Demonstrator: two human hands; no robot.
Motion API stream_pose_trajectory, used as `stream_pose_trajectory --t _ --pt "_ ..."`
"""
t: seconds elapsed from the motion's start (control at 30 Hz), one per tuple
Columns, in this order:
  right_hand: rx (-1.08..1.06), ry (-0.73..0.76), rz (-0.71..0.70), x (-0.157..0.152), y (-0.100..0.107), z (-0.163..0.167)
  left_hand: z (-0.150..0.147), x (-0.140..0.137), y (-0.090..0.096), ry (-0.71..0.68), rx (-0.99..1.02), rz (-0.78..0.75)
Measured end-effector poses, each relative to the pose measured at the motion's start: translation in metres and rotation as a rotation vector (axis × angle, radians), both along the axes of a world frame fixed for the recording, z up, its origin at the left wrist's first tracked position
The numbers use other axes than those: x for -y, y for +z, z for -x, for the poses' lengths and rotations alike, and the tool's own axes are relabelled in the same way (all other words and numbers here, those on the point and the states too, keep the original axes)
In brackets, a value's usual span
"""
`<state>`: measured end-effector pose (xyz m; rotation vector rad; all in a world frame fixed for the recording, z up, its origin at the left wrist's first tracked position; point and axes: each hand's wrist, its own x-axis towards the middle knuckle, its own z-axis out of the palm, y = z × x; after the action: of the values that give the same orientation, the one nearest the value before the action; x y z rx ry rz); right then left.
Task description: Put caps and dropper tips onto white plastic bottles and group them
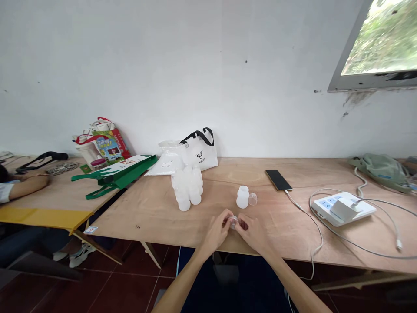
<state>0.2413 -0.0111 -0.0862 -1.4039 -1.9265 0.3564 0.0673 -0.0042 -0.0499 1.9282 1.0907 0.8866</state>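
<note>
Near the table's front edge, my left hand and my right hand meet, fingertips closed around a small clear plastic cap. The fingers cover much of it. Just beyond them a white translucent plastic bottle stands upright. Another clear dome-shaped cap rests on the wood at the bottle's right side. Farther left rises a block of several similar white bottles, packed closely together and not touched by either hand.
A phone charges by cable on the wooden table. Right of it lie a white power strip, looping cables and a green cloth bag. White bags lean at the wall. A person's arm rests on the left table.
</note>
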Motion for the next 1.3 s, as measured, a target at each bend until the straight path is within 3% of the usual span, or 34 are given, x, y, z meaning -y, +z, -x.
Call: stream_pose_trajectory --t 0.73,0.97,1.3 --pt "-0.025 -0.009 -0.037 0.002 0.0 0.002 -0.001 0.004 0.0 0.038 -0.064 0.007" --pt "-0.141 -0.08 0.041 0.0 -0.004 -0.001 0.0 0.003 -0.002 -0.028 0.056 0.056" --pt "-0.053 0.016 0.044 0.002 -0.001 0.002 0.003 -0.004 -0.01 0.0 0.05 0.03"
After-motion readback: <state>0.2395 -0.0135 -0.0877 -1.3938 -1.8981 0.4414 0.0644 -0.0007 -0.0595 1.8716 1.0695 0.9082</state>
